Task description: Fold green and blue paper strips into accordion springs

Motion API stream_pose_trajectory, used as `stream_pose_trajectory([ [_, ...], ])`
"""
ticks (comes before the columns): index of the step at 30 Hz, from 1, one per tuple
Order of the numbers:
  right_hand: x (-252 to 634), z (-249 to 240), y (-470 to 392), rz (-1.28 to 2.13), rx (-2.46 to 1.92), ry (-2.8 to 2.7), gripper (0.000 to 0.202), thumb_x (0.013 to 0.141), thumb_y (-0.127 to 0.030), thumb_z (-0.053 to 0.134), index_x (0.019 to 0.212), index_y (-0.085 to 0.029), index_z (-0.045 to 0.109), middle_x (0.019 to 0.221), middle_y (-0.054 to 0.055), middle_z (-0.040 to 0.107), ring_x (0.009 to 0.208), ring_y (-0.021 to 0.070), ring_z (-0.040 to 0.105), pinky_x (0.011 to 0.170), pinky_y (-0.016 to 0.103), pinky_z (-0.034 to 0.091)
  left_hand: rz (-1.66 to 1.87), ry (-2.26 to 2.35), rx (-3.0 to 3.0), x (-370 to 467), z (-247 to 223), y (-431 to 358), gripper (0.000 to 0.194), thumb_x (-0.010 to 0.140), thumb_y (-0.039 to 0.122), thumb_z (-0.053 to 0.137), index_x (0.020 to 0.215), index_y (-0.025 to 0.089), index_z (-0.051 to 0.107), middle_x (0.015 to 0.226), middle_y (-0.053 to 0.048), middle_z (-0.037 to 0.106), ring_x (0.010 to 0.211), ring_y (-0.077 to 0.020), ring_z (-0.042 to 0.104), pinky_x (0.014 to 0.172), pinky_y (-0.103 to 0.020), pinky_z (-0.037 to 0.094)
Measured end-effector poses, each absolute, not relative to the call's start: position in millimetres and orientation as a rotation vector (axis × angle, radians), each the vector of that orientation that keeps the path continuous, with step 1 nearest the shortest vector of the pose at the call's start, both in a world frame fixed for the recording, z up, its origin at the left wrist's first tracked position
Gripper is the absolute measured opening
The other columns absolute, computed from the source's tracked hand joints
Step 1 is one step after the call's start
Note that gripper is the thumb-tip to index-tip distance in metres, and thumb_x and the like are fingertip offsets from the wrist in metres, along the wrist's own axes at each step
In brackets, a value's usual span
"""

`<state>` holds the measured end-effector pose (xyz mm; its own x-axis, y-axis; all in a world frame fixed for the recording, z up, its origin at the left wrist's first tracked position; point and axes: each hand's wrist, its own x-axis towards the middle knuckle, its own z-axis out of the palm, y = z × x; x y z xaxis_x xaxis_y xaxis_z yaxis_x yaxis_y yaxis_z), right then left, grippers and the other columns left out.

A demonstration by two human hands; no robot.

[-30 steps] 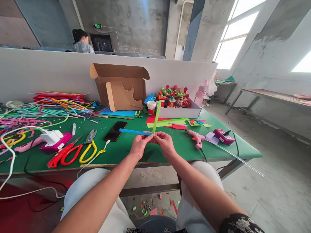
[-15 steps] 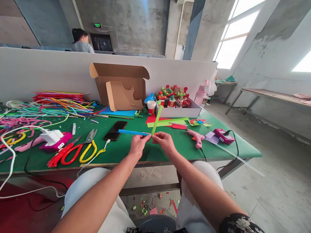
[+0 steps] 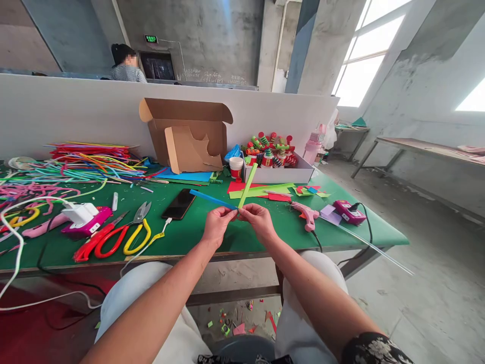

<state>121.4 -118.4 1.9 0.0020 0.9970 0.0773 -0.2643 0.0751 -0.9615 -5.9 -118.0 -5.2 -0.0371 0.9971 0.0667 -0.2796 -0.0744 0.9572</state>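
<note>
A blue paper strip [image 3: 212, 198] and a light green paper strip [image 3: 248, 186] meet at one end, forming a corner between my fingertips. My left hand [image 3: 219, 224] pinches the joined ends from the left, on the blue strip's side. From the right, my right hand [image 3: 258, 220] pinches the same corner, at the green strip's base. The blue strip points up and left towards a black phone [image 3: 181, 203], while the green one slants up and right. Both hands are above the green tabletop near its front edge. My fingertips partly hide the join.
Scissors [image 3: 141, 222], red-handled pliers [image 3: 94, 242] and a power strip [image 3: 85, 222] lie left. Cut paper [image 3: 261, 190], a pink glue gun [image 3: 308, 215] and a white box [image 3: 280, 175] of crafts are right. Cardboard [image 3: 193, 146] stands behind. A person [image 3: 127, 68] sits beyond the partition.
The blue strip's free end has tilted upward, and the green strip leans further right. Both hands stay at the joined corner, hardly shifted.
</note>
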Motion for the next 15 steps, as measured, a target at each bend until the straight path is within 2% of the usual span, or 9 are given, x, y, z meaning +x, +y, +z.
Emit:
stream_pose_trajectory([
  [6, 122.1, -1.2, -117.8, 1.277, -0.921, -1.126, 0.031, 0.054, -0.045, 0.083, 0.064, -0.020, 0.066, 0.060, -0.002, 0.064, 0.058, 0.0140, 0.061, 0.069, 0.031, 0.053, 1.415, 0.994, 1.049, -6.4, -0.5, -121.6, 0.035, 0.049, 0.045, 0.083, 0.059, 0.016, 0.066, 0.057, -0.001, 0.063, 0.059, -0.0135, 0.054, 0.064, -0.028, 0.043],
  [10, 150.9, 10.5, -79.9, 1.239, -1.016, -1.340, 0.039, 0.059, -0.049, 0.081, 0.084, -0.020, 0.069, 0.073, 0.000, 0.069, 0.060, 0.0139, 0.063, 0.065, 0.031, 0.054, 1.440, 1.000, 1.025, -10.1, 4.5, -123.7, 0.029, 0.052, 0.041, 0.081, 0.059, 0.017, 0.067, 0.057, 0.000, 0.062, 0.059, -0.0126, 0.053, 0.064, -0.027, 0.042],
  [12, 177.2, 23.0, -47.3, 1.010, -1.263, -1.449, 0.032, 0.074, -0.047, 0.070, 0.091, -0.020, 0.069, 0.079, 0.003, 0.070, 0.065, 0.0146, 0.065, 0.067, 0.031, 0.054, 1.437, 0.996, 1.005, -12.4, 6.9, -123.5, 0.027, 0.052, 0.039, 0.081, 0.060, 0.017, 0.067, 0.057, -0.001, 0.063, 0.059, -0.0129, 0.053, 0.064, -0.028, 0.043],
  [15, 220.3, 39.8, 0.7, 0.310, -1.930, -1.767, 0.024, 0.089, -0.035, 0.055, 0.101, -0.020, 0.069, 0.094, 0.006, 0.072, 0.084, 0.0175, 0.067, 0.078, 0.029, 0.051, 1.436, 0.988, 0.978, -14.9, 11.5, -122.2, 0.026, 0.052, 0.037, 0.081, 0.060, 0.016, 0.068, 0.058, -0.001, 0.063, 0.059, -0.0127, 0.054, 0.064, -0.028, 0.043],
])
